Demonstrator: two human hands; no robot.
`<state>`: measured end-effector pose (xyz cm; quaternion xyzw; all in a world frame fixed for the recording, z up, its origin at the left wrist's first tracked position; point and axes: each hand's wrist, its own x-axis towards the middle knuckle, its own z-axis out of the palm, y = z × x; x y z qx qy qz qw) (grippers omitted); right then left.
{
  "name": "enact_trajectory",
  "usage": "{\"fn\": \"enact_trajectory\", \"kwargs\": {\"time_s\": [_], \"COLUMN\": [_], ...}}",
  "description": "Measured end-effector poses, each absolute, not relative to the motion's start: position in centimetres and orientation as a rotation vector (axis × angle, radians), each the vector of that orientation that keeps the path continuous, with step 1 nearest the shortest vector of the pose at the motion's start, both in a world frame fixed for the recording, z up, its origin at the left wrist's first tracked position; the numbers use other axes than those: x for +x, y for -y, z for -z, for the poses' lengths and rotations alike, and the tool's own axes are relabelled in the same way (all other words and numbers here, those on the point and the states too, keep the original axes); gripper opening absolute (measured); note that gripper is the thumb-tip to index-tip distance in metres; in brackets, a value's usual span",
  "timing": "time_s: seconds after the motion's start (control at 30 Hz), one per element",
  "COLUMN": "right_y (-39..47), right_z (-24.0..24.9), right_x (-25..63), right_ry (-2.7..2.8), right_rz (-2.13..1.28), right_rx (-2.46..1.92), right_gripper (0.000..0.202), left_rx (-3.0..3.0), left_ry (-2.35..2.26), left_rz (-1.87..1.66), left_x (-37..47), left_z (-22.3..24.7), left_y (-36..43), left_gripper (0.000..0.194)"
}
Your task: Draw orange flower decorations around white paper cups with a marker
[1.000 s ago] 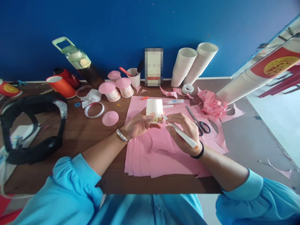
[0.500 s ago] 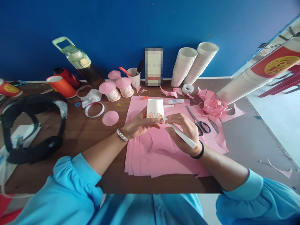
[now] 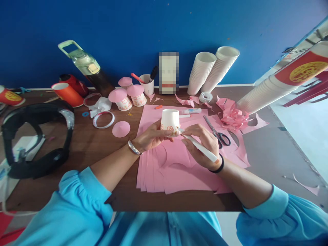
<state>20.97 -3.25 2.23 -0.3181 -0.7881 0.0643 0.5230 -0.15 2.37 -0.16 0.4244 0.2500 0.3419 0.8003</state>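
Note:
My left hand [image 3: 151, 137] grips a white paper cup [image 3: 170, 119], held upside down, with orange flowers and grass-like marks drawn around its lower part. In my right hand [image 3: 201, 143] is a white marker pen [image 3: 202, 149], its tip at the right side of the cup near the drawn flowers. Both hands are above a stack of pink paper sheets [image 3: 176, 177]. A pair of scissors [image 3: 219, 135] lies just past my right hand. An orange pen cap [image 3: 158, 107], another white marker [image 3: 185, 116] and a glue stick [image 3: 192, 110] rest behind the cup.
Several decorated cups with pink cone tops [image 3: 135, 91] stand at the back left, a loose pink cone [image 3: 121, 129] before them. Stacked white cups [image 3: 202, 73], a tape roll [image 3: 205, 97] and pink scraps [image 3: 233, 114] are at the right. A black headset-like band [image 3: 65, 147] lies left.
The cup has been turned and tilted in my left hand, so its drawn flowers show at a different place. My right hand with the marker has shifted slightly right.

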Motion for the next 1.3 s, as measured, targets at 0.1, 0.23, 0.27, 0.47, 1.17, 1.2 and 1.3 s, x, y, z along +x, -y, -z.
{"fn": "enact_trajectory", "kwargs": {"time_s": [0.1, 0.23, 0.27, 0.47, 1.17, 1.2, 1.3], "right_y": [3.24, 3.25, 3.25, 3.26, 3.17, 3.16, 3.13], "right_z": [-2.22, -2.11, -2.09, -2.12, -2.03, -2.02, -2.00], "right_x": [20.98, 20.93, 20.92, 20.87, 20.88, 20.86, 20.86], "right_ry": [1.897, 1.909, 1.910, 1.930, 1.929, 1.924, 1.922], "right_rz": [-0.159, -0.173, -0.178, -0.184, -0.185, -0.194, -0.215], "right_rx": [-0.755, -0.732, -0.727, -0.719, -0.715, -0.712, -0.703], "right_gripper": [0.012, 0.011, 0.011, 0.012, 0.013, 0.013, 0.014], "left_rx": [0.899, 0.883, 0.880, 0.867, 0.881, 0.885, 0.906], "left_ry": [-0.534, -0.541, -0.541, -0.538, -0.559, -0.559, -0.548], "left_rz": [-0.738, -0.742, -0.742, -0.732, -0.707, -0.707, -0.706], "left_x": [-0.19, -0.19, -0.18, -0.14, -0.25, -0.27, -0.27], "left_z": [0.26, 0.11, 0.06, 0.02, 0.10, 0.09, 0.06], "left_y": [-2.41, -2.36, -2.34, -2.29, -2.28, -2.30, -2.33], "left_gripper": [0.041, 0.036, 0.035, 0.036, 0.038, 0.037, 0.033]}}
